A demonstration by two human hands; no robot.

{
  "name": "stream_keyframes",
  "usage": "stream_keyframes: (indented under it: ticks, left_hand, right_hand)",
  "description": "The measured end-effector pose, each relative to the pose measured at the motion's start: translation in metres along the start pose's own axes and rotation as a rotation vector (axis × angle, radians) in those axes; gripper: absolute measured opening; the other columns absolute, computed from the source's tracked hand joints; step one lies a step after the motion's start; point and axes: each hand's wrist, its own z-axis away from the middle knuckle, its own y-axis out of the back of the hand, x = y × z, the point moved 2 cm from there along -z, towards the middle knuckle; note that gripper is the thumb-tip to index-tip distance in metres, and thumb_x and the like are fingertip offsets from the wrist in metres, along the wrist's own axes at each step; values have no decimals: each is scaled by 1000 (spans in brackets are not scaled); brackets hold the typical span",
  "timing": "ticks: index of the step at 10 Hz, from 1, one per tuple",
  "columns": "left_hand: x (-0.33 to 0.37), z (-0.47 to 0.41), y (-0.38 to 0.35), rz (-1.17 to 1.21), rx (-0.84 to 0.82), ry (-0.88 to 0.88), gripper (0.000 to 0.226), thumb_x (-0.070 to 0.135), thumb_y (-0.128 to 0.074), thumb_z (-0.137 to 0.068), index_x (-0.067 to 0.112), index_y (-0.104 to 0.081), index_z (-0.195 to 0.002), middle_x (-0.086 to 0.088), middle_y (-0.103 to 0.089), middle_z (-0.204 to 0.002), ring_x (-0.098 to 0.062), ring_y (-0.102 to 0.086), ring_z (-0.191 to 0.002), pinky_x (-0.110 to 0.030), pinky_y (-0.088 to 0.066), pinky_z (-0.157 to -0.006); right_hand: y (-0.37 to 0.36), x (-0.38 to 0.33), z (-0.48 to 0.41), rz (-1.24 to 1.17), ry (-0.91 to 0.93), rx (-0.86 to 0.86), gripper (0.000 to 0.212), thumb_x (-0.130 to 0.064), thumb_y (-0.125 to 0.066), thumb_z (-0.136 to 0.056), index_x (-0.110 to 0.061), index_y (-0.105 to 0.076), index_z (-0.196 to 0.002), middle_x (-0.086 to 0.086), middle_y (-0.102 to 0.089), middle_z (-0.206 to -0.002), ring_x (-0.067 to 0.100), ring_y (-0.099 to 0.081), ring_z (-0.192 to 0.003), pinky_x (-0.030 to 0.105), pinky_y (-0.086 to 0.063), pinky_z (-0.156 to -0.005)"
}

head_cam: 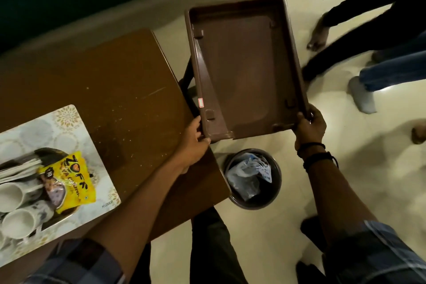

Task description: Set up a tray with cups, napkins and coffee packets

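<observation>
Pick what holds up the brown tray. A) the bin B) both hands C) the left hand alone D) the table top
B: the left hand and the right hand each grip a near corner of the brown tray.

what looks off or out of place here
The brown tray, gripped by the left hand and right hand, hangs off the table above the floor by the bin, seemingly underside up: corner feet and a sticker show. On the patterned tray, white cups lie on their sides partly under a yellow packet.
</observation>
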Motion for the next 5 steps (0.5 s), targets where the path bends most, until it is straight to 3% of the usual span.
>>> stream_keyframes:
  ticks: [2,3,4,5]
  left_hand:
    - [-13,14,11,-50,-38,1,76,-8,-45,-93,27,-13,-152,0,-21,-161,-20,-31,-143,-39,-38,-112]
    - [-19,27,22,-62,-2,7,75,-7,-46,-93,28,-15,-152,0,-24,-160,-19,-34,-142,-38,-40,-110]
    - [-35,59,43,-84,23,11,71,-6,-45,-94,26,-19,-151,-1,-27,-158,-20,-37,-140,-35,-43,-106]
    - [-43,77,56,-83,73,-1,66,-4,-46,-95,23,-22,-151,-4,-28,-158,-23,-36,-141,-33,-42,-103]
  right_hand:
    - [-11,-1,15,113,-32,30,68,-7,-66,-87,-8,-31,-146,12,-43,-147,27,-46,-132,43,-41,-112]
    - [-13,-4,37,122,-20,97,77,-8,-70,-82,-7,-28,-147,13,-39,-150,28,-43,-135,40,-37,-114]
    - [-23,-6,94,71,20,114,79,-7,-73,-79,-8,-29,-145,15,-39,-149,29,-44,-134,25,-34,-110]
    - [-37,-6,135,78,-39,37,81,-11,-72,-82,-14,-24,-147,16,-32,-151,30,-39,-136,20,-31,-102]
